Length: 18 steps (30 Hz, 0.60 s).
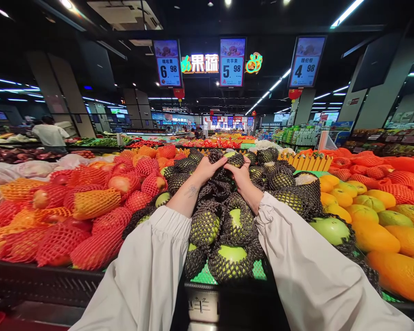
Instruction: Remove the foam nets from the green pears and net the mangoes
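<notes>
Both of my hands reach out over a pile of green apples in black foam nets. My left hand and my right hand meet at the back of the pile, fingers closed around one netted green apple. The thumbs press on its near side, and the far fingers are partly hidden. Below my wrists, more green apples lie in their nets on a green mat. Black netting bunches just under my hands.
Apples in red and yellow nets fill the left of the stand; oranges lie on the right. A yellow divider stands behind. Price screens hang overhead. A person in a white shirt stands at the far left.
</notes>
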{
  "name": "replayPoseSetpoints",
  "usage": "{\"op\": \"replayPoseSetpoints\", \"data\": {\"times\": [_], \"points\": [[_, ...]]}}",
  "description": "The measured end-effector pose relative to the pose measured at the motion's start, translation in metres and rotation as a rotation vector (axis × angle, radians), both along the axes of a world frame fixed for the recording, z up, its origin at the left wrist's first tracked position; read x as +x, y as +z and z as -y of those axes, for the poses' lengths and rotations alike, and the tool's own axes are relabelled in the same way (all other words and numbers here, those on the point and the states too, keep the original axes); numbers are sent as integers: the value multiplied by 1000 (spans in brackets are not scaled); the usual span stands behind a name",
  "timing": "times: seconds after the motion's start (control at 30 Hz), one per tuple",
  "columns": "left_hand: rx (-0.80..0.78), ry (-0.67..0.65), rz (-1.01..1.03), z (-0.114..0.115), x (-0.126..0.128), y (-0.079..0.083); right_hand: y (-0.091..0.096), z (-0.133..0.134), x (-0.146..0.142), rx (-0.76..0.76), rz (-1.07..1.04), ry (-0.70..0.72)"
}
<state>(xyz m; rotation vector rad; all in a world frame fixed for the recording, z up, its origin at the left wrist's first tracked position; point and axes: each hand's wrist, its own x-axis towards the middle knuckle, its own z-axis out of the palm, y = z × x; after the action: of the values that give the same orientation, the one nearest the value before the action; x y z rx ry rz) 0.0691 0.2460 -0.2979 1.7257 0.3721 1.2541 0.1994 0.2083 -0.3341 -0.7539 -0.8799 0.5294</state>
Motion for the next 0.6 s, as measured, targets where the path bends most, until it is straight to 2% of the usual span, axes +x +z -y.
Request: {"op": "replayPoseSetpoints", "data": {"times": [0.1, 0.17, 0.37, 0.47, 0.6], "points": [[23, 7, 19, 2, 2, 0, 4, 4, -5, -43, -106, 86], [2, 21, 67, 2, 2, 0, 6, 5, -6, -23, -83, 57], [-133, -34, 158, -3, -1, 3, 1, -1, 7, 155, 222, -352], [-191, 8, 118, -2, -1, 3, -2, 0, 12, 198, 327, -532], [-62, 63, 20, 3, 0, 1, -1, 4, 12, 203, 456, -629]]}}
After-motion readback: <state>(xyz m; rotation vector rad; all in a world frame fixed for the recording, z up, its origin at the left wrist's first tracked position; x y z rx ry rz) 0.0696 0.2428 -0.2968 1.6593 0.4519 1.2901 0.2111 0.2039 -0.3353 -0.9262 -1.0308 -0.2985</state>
